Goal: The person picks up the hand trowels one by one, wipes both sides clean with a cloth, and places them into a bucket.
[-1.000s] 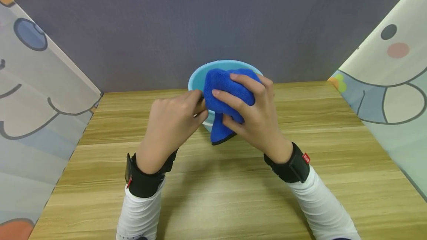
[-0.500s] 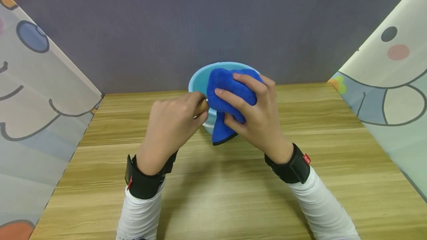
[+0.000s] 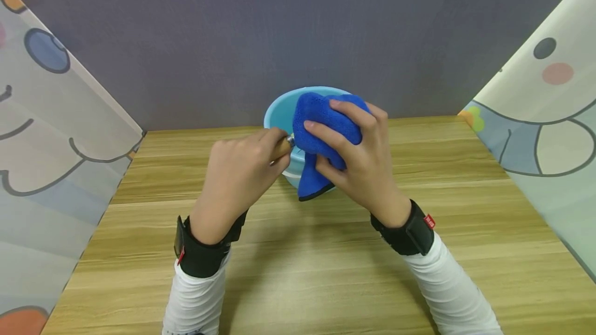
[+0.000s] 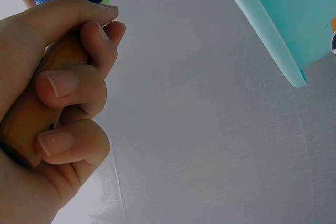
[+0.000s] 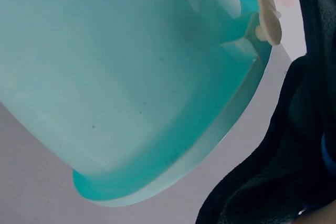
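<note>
My left hand (image 3: 238, 180) grips a wooden handle (image 4: 26, 121), fingers curled round it. A short metal collar (image 3: 291, 140) shows between that handle and a blue cloth (image 3: 309, 110). The cloth has a dark edging, and one corner of it hangs down in front. With its fingers spread over the cloth, my right hand (image 3: 365, 154) holds it bunched around the far part of the tool. That part is hidden, so I cannot tell what kind of tool it is. Both hands are over the near side of a light blue bucket (image 3: 278, 110).
The bucket stands at the back of a wood-grain table (image 3: 298, 273), close to a grey wall (image 3: 298, 25). Its pale carrying handle (image 5: 269, 22) shows in the right wrist view. Printed cartoon panels flank the table on the left (image 3: 42, 133) and right (image 3: 554, 118).
My right hand and the cloth have shifted slightly to the right, away from my left hand. More of the wooden handle and its metal collar now shows. My left hand stays almost still.
</note>
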The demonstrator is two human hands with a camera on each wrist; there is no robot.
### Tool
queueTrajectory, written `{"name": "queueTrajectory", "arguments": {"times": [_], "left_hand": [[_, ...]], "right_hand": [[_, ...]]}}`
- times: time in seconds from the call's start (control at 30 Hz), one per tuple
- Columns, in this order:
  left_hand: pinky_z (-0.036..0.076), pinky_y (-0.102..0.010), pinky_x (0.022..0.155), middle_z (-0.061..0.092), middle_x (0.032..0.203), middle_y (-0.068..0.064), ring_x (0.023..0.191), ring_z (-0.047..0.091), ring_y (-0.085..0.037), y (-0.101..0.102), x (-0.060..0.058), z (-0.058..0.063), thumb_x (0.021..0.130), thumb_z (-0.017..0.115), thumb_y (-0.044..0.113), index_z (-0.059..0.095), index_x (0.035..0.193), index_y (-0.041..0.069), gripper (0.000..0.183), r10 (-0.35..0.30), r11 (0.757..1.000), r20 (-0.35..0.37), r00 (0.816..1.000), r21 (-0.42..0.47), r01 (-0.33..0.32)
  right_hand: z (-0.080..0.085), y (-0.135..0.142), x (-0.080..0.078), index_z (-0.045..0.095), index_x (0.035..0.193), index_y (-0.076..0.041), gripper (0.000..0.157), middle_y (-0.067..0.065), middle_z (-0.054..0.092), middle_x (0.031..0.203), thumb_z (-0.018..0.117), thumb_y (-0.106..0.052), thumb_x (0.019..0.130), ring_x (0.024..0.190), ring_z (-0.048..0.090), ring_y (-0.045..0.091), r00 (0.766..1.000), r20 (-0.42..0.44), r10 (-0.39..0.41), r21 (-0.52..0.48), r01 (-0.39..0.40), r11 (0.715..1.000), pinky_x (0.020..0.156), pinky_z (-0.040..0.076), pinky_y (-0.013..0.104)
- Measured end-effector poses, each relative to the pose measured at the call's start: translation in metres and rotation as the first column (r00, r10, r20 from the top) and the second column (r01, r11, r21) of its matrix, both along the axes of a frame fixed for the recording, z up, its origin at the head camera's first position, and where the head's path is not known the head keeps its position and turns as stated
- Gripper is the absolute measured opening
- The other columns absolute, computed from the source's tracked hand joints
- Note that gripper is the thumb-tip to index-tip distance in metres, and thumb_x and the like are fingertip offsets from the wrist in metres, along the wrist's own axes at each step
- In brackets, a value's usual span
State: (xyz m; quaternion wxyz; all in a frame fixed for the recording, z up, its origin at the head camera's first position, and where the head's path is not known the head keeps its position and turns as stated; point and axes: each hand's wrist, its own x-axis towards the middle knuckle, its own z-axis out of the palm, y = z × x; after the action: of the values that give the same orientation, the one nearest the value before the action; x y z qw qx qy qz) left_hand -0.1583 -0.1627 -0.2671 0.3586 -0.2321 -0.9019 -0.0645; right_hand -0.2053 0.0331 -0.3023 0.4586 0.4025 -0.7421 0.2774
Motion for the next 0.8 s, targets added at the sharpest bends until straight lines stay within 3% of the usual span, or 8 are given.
{"name": "queueTrajectory", "arguments": {"times": [0.8], "left_hand": [[0.027, -0.028, 0.03, 0.051, 0.048, 0.0, 0.036, 0.037, -0.009, 0.0009, 0.0022, 0.0018, 0.087, 0.064, 0.016, 0.069, 0.076, 0.005, 0.016, 0.015, 1.0, -0.008, 1.0, 0.012, -0.015]], "right_hand": [[0.0028, 0.0035, 0.0011, 0.068, 0.114, -0.02, 0.038, 0.021, 0.047, 0.128, 0.073, -0.018, 0.076, 0.119, 0.04, 0.045, 1.0, -0.006, -0.025, -0.011, 0.025, 1.0, 0.092, 0.038, 0.063]]}}
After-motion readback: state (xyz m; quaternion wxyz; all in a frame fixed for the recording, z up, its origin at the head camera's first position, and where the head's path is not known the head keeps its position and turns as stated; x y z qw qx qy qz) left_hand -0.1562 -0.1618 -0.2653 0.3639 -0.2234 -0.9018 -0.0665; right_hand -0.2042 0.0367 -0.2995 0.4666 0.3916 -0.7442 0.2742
